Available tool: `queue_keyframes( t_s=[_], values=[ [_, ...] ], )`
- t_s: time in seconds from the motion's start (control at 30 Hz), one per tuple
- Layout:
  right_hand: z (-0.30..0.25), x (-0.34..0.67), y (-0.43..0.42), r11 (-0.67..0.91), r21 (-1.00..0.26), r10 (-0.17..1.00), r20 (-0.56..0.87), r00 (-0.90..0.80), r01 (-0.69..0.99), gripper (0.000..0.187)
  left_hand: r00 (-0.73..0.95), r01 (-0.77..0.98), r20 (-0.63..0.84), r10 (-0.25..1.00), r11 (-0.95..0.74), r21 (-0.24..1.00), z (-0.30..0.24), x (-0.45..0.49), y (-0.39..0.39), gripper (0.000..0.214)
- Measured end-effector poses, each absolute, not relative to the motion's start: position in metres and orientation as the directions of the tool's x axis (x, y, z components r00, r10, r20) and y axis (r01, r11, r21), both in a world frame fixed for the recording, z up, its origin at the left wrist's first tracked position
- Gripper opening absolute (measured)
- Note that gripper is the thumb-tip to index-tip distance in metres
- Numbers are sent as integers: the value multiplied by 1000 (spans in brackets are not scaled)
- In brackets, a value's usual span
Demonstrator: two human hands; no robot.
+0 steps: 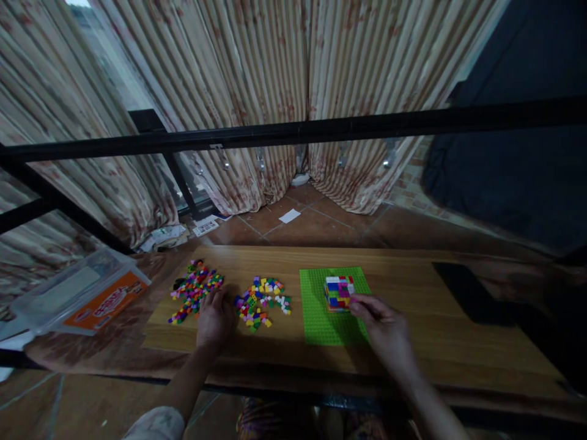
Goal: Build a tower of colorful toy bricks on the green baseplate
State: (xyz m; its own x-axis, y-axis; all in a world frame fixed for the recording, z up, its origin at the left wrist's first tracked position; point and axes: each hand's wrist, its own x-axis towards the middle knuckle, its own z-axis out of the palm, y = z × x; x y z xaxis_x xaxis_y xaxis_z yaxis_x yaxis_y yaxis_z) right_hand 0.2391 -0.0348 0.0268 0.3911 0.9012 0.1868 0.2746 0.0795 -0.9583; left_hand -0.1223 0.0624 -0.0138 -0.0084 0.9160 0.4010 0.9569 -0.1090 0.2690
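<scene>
Green studded baseplate (pixel 316 327) lies on the wooden board, carrying a small block-shaped build of toy bricks (pixel 338 294) in white, blue, red and purple. At the right side of this build, my right hand (pixel 384 330) has thumb and forefinger pinched together; whatever is between the fingertips is too small to make out. My left hand (pixel 214 319) rests between two heaps of loose bricks, its fingers bent down at the edge of the left heap (pixel 195 290). Its fingertips are partly hidden. Just right of it lies the smaller heap (pixel 254 305) of mixed colours.
A clear plastic box with an orange label (pixel 107 302) stands left of the wooden board (pixel 413 342). A flat black object (pixel 468 293) lies on the board's right part. Beyond it, a black metal rail (pixel 275 134) crosses in front of striped curtains (pixel 247 73). Papers (pixel 290 216) lie on the tiled floor.
</scene>
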Motion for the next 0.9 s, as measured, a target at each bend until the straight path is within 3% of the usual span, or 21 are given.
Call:
queue_keyframes(
  t_s=[0.17, 0.53, 0.9],
  values=[
    [42, 256, -15, 156, -827, 886, 359, 294, 540, 21, 16, 957, 390, 921, -127, 262, -10, -121, 62, 35],
    [40, 255, 3, 225, -598, 880, 464, 103, 769, 20, 16, 959, 398, 917, -126, 253, -9, -121, 63, 31],
    [33, 252, 4, 191, -627, 856, 484, 185, 755, 22, 2, 961, 399, 917, -111, 252, -9, -121, 61, 32]
  ],
)
